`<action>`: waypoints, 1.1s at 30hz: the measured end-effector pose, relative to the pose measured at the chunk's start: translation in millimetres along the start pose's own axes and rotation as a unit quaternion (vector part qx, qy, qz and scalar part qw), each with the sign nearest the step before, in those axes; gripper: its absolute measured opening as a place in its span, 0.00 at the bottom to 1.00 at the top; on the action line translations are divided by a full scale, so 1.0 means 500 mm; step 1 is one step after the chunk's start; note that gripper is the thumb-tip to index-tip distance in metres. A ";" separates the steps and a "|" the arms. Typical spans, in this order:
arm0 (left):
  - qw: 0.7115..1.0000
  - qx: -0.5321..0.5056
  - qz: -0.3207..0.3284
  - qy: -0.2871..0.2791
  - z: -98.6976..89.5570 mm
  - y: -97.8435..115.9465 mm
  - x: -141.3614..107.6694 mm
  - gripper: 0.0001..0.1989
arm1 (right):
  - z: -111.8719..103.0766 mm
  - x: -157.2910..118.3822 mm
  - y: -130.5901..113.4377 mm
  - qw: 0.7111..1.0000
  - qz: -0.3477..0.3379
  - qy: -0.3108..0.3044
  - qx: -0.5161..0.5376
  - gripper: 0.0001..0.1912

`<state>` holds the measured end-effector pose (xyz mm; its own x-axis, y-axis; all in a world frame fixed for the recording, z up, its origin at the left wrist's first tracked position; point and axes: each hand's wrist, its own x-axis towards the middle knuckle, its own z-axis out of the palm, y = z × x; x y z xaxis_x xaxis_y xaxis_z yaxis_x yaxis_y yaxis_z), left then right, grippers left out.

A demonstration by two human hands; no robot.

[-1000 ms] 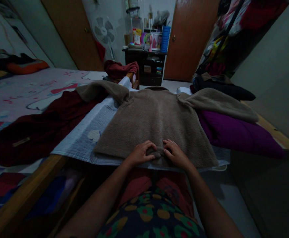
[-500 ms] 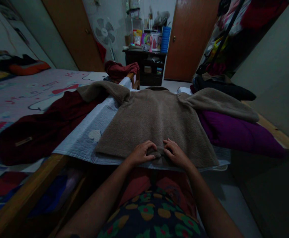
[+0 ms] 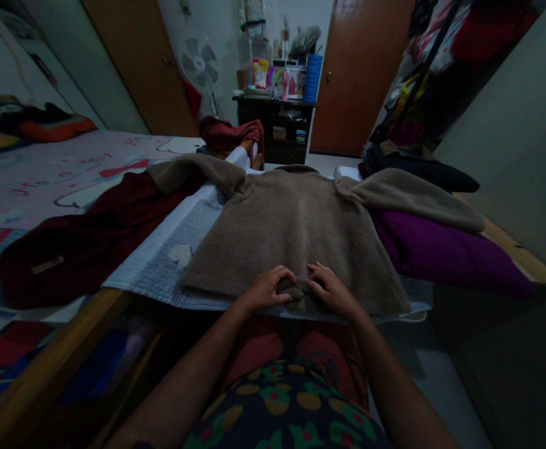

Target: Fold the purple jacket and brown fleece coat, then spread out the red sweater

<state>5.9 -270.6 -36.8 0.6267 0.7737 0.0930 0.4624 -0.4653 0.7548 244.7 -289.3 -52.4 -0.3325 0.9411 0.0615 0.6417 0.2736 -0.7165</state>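
Note:
A brown fleece garment (image 3: pixel 273 231) lies spread out with both sleeves stretched sideways, on a light blue quilted cloth (image 3: pixel 160 259). My left hand (image 3: pixel 271 289) rests at the middle of its near hem, with a small fold of the fabric between thumb and fingers. Just right of it, my right hand (image 3: pixel 329 288) touches the same hem, its fingers curled onto the fleece. The hands are a little apart. Under the left sleeve is a dark red garment (image 3: pixel 85 237); the right sleeve lies over a folded purple cloth (image 3: pixel 450 252).
A bed with a printed sheet (image 3: pixel 67 162) stands at the left, with a wooden rail (image 3: pixel 52 362) near me. Dark folded clothes (image 3: pixel 417 168) lie at the right. Further back are a fan (image 3: pixel 200 62), a dark shelf (image 3: pixel 273 125) and a brown door (image 3: pixel 352 75).
The view has shifted very slightly. Both hands and the brown garment look the same as before.

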 end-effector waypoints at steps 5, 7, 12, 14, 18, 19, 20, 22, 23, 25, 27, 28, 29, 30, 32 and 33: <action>1.000 -0.011 0.013 -0.022 -0.004 0.002 -0.001 0.19 | -0.006 -0.001 0.004 1.000 -0.001 -0.009 0.013 0.05; 1.000 -0.009 0.015 -0.024 -0.005 0.002 -0.001 0.21 | -0.008 -0.002 0.006 1.000 -0.003 -0.019 0.010 0.12; 0.999 -0.034 0.012 0.008 -0.004 0.005 -0.001 0.11 | -0.018 -0.004 0.007 0.999 -0.006 -0.042 0.019 0.17; 0.998 -0.044 0.018 0.028 -0.003 0.011 -0.001 0.07 | -0.025 -0.006 0.008 0.998 -0.010 -0.046 0.040 0.15; 0.996 -0.036 0.050 0.057 0.001 0.024 -0.003 0.06 | -0.042 -0.009 0.010 0.994 -0.024 -0.050 0.097 0.11; 0.996 -0.031 0.055 0.056 0.003 0.025 -0.004 0.05 | -0.044 -0.010 0.010 0.993 -0.026 -0.049 0.108 0.09; 0.997 -0.024 0.058 0.049 0.006 0.025 -0.005 0.05 | -0.046 -0.011 0.009 0.992 -0.027 -0.048 0.114 0.07; 0.998 0.006 0.059 0.022 0.014 0.022 -0.008 0.05 | -0.045 -0.011 0.007 0.992 -0.026 -0.046 0.118 0.07; 0.998 0.027 0.058 0.008 0.017 0.020 -0.010 0.05 | -0.043 -0.011 0.005 0.992 -0.024 -0.044 0.116 0.09; 0.996 0.063 0.058 -0.008 0.022 0.017 -0.013 0.05 | -0.038 -0.010 0.003 0.993 -0.021 -0.037 0.107 0.12; 0.995 0.078 0.055 -0.013 0.024 0.018 -0.015 0.06 | -0.032 -0.009 0.002 0.995 -0.020 -0.029 0.098 0.10; 0.995 0.080 0.055 -0.016 0.024 0.019 -0.017 0.06 | -0.029 -0.009 0.002 0.995 -0.021 -0.026 0.095 0.09; 0.995 0.080 0.054 -0.019 0.023 0.021 -0.018 0.07 | -0.027 -0.009 0.002 0.995 -0.022 -0.023 0.092 0.07; 0.995 0.079 0.053 -0.021 0.021 0.022 -0.020 0.09 | -0.025 -0.009 0.003 0.996 -0.021 -0.020 0.089 0.06; 0.997 0.067 0.039 -0.017 0.016 0.025 -0.023 0.11 | -0.022 -0.010 0.003 0.996 -0.023 -0.016 0.083 0.04; 0.998 0.052 0.025 -0.013 0.014 0.024 -0.024 0.11 | -0.020 -0.010 0.003 0.996 -0.024 -0.016 0.080 0.04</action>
<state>8.3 -288.6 -33.1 0.6656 0.7381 0.1107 0.4921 -0.5455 0.6785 254.5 -291.7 -46.9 -0.3842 0.9200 0.0782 0.5067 0.2808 -0.8151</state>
